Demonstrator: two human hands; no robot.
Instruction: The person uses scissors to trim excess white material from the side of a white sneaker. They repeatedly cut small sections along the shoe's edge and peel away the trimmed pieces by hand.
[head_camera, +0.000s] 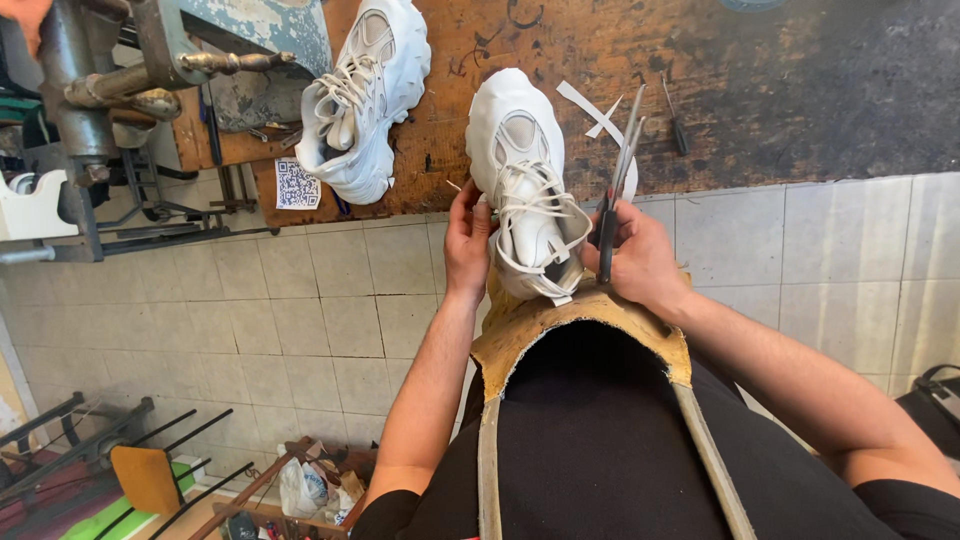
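Scissors (618, 175) sit in the right hand (640, 262), whose grip is closed around the handles, blades pointing up and away. The left hand (468, 240) has its grip pressed on the side of a white shoe (525, 180). The shoe rests heel-down on a tan apron (560, 320), with its toe over the edge of the brown tabletop (780, 90). To do this well, I think the left hand should keep the shoe steady and the blades should stay clear of the laces. A second white shoe (360, 100) lies nearby on the tabletop. The shoe's heel is hidden behind the apron, and I cannot tell how far the blades are open.
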